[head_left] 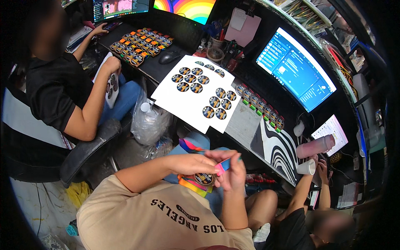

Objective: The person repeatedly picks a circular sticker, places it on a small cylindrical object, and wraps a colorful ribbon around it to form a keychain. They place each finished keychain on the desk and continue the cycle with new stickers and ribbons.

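Over my lap, my left hand (195, 164) pinches a multicoloured ribbon. My right hand (231, 175) has its fingers closed around the blue and pink stretch of the same ribbon (223, 166). A round dark medal (204, 178) with printing on its face hangs just below my left hand, partly covered by the fingers, with yellow and orange ribbon beside it. Ahead on the desk lie white sheets (177, 98) with round dark stickers (190, 78) in groups. A row of medals (262, 106) with folded ribbons stands to their right.
Many finished-looking medals (141, 43) with orange ribbons cover the desk's far left, near a black mouse (169, 57). One person (62, 87) sits at left holding a sticker sheet; another (298, 225) sits at lower right, near a white cup (306, 167) and pink tumbler (315, 146).
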